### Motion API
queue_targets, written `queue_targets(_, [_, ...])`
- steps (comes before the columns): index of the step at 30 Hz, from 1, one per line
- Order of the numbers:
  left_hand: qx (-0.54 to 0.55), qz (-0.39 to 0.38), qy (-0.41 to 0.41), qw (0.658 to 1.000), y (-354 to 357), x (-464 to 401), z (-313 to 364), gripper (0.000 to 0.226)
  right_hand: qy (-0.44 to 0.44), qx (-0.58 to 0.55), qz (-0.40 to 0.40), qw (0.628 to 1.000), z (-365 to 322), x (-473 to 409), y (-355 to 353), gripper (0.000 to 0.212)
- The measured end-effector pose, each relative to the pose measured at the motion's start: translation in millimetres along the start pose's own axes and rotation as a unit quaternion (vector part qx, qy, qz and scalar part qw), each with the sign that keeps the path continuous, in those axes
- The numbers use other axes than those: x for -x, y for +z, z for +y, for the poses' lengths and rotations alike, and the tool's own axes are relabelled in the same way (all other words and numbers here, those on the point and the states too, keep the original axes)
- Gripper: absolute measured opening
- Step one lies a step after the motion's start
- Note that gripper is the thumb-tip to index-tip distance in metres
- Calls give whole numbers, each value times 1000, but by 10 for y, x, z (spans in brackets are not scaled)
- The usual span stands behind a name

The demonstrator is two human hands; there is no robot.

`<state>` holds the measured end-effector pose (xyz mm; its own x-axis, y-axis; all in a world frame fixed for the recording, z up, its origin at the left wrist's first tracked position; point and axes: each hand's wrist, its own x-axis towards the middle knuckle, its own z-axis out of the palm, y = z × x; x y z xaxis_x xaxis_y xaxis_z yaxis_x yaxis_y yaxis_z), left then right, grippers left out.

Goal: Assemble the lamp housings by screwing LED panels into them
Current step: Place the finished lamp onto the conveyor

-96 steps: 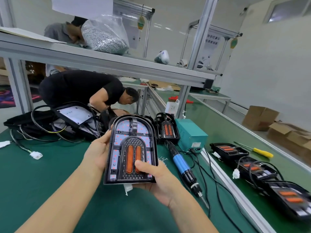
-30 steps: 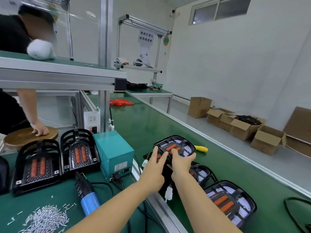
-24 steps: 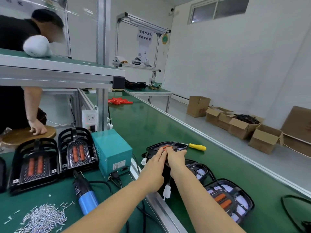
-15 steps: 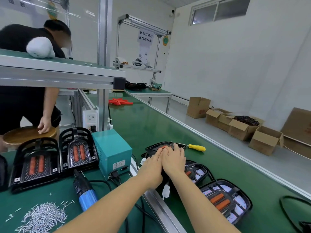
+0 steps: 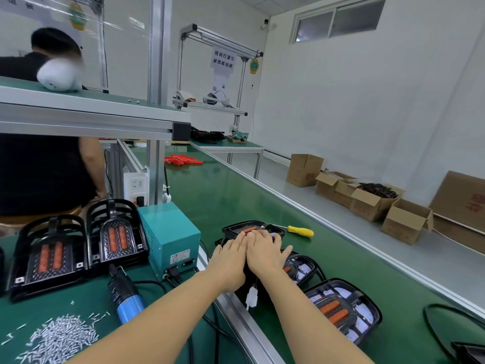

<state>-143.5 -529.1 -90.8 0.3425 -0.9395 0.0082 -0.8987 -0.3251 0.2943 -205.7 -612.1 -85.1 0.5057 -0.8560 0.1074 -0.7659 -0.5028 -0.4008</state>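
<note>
4 cardboard boxes (image 5: pixel 372 203) stand open on the floor along the white wall, well apart from the desk (image 5: pixel 210 195); 1 of them holds a dark tangle of cables (image 5: pixel 378 189), and what the others hold cannot be seen; a flat carton (image 5: pixel 462 203) leans behind them.

The lamp housing (image 5: pixel 252 229) under the hands lies flat on the green belt, a black rounded frame with orange strips showing in its middle; its near half is hidden by the fingers. The left hand (image 5: pixel 231 258) and the right hand (image 5: pixel 265 253) lie side by side on top of it, touching each other, fingers straight and spread flat, pressing down and gripping nothing. A yellow-handled screwdriver (image 5: pixel 300 230) lies just beside the housing's far right corner.

2 more housings sit nearer on the belt: 1 (image 5: pixel 301 266) partly under the right wrist, and 1 (image 5: pixel 343 310) beside the right forearm, with pale LED panel sections around 2 orange strips; a white connector (image 5: pixel 252 298) hangs on a wire by the belt's edge.

On the left part of the desk 2 black housings (image 5: pixel 78 248) lean side by side, each with 2 orange strips; a teal power box (image 5: pixel 170 237) stands just right of them; a blue electric screwdriver (image 5: pixel 126 298) lies in front, near a loose heap of silver screws (image 5: pixel 60 337); another person (image 5: pixel 39 164) in black stands behind the shelf frame.
</note>
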Motion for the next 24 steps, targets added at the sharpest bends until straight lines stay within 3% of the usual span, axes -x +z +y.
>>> queue_targets(18, [-49,19,-4,999,-251,604,-261,75,4,41,-47,998,44,99,-54,49])
queue_targets(24, [-40,40,-27,998,-324,880,-427,76,23,47,13,999,-137,227,-36,52])
